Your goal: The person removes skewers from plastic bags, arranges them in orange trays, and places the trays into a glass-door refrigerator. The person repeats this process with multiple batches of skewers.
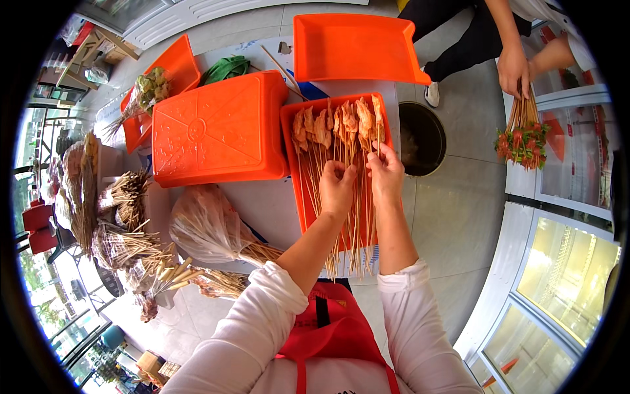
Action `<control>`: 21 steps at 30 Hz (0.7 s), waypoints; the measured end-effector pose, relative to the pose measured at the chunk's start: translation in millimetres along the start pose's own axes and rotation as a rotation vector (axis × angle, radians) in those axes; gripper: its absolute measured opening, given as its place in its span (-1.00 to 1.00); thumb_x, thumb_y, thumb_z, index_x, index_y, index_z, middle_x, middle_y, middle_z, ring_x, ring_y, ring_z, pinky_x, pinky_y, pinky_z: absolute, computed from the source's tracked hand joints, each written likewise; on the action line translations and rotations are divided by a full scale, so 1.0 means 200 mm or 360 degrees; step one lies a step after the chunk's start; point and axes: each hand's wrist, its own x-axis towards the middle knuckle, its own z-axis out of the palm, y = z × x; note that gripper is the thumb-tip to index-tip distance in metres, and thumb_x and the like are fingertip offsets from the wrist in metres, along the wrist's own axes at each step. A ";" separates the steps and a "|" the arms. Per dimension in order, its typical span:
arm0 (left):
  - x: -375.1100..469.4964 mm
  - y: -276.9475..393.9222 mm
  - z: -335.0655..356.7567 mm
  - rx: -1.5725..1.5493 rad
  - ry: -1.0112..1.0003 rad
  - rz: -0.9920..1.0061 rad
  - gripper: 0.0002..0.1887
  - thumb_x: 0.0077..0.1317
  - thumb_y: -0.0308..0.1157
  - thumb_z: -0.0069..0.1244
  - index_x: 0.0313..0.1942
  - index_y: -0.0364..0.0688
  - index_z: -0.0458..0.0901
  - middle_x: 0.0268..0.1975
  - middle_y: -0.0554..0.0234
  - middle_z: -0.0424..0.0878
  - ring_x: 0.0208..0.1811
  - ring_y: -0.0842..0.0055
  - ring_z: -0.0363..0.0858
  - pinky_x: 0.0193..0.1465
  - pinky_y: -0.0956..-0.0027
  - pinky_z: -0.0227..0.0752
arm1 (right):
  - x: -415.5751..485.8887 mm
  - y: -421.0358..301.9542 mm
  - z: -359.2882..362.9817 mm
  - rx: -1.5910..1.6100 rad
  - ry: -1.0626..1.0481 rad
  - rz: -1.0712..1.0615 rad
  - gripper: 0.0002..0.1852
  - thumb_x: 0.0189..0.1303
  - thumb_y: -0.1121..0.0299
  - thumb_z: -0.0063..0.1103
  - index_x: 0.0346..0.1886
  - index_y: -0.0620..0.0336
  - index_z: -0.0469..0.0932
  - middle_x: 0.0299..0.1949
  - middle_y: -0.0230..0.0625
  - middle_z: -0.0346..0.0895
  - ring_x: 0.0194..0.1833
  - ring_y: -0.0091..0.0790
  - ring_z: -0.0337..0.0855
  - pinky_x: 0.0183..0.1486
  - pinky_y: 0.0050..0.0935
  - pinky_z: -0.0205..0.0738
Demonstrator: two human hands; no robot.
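Before me an orange plastic tray [301, 197] holds several meat skewers [349, 120], their meat at the far end and their sticks pointing towards me. The meat looks like chicken wing pieces, though I cannot be sure. My right hand [385, 172] pinches a stick of the rightmost skewer [378, 111] just below its meat. Over the middle sticks is my left hand [338, 187], fingers curled; whether it grips a stick is hidden. Some stick ends reach past the tray's near edge.
An upturned orange tub [211, 162] and another orange tray [354, 47] flank the work. Wrapped skewer bundles [206, 226] lie left. A dark bucket [423, 143] stands on the floor at right. Beyond it, another person's hands [514, 69] hold skewers [524, 143] by display fridges [566, 276].
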 end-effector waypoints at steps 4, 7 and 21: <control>0.06 -0.03 0.04 0.0070 0.0054 0.0111 -0.83 0.13 -0.47 0.01 -0.45 -0.24 0.32 -0.59 0.40 0.36 -0.59 0.73 0.25 -0.58 0.58 0.16 | 0.11 0.09 0.04 -0.0182 0.0009 -0.0147 -0.77 0.04 0.52 0.07 -0.17 0.30 0.48 -0.45 -0.40 0.48 -0.51 -0.62 0.41 -0.46 -0.62 0.33; 0.06 -0.04 0.04 0.0014 0.0030 -0.0024 -0.82 0.12 -0.51 0.00 -0.46 -0.24 0.29 -0.60 0.37 0.36 -0.64 0.71 0.29 -0.64 0.57 0.18 | 0.14 0.12 0.02 -0.0421 -0.0009 -0.0161 -0.78 0.02 0.50 0.10 -0.21 0.28 0.48 -0.40 -0.32 0.54 -0.47 -0.53 0.47 -0.34 -0.54 0.38; 0.06 0.01 -0.02 0.0520 -0.0038 0.0022 -0.81 0.09 -0.47 0.04 -0.48 -0.27 0.32 -0.60 0.24 0.45 -0.70 0.62 0.38 -0.73 0.53 0.21 | 0.12 0.09 -0.03 -0.1007 0.0240 -0.0530 -0.77 -0.03 0.39 0.14 -0.25 0.21 0.50 -0.38 -0.27 0.48 -0.37 -0.32 0.49 -0.26 -0.42 0.38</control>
